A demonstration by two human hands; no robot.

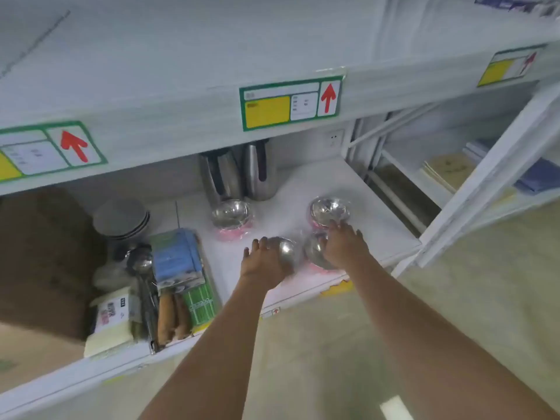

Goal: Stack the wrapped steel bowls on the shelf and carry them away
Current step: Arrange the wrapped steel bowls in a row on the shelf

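Left hand point(263, 262) cupped over one wrapped steel bowl point(287, 253), right hand point(344, 244) spread on another bowl point(315, 251) beside it

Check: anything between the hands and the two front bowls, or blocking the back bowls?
Nothing visible. The left hand and right hand are each already on a front bowl. Bare shelf separates them from the back bowls.

Storeroom or warehouse aisle. White metal racking point(188, 110) is fitted with green-bordered location labels point(291, 103) bearing red arrows. Kitchenware stock is kept on the lower shelf point(306, 183): wrapped steel bowls point(231, 212), plates point(121, 219), steel flasks point(260, 171), ladles point(142, 262), a carton point(42, 262). Bare concrete floor point(485, 283).
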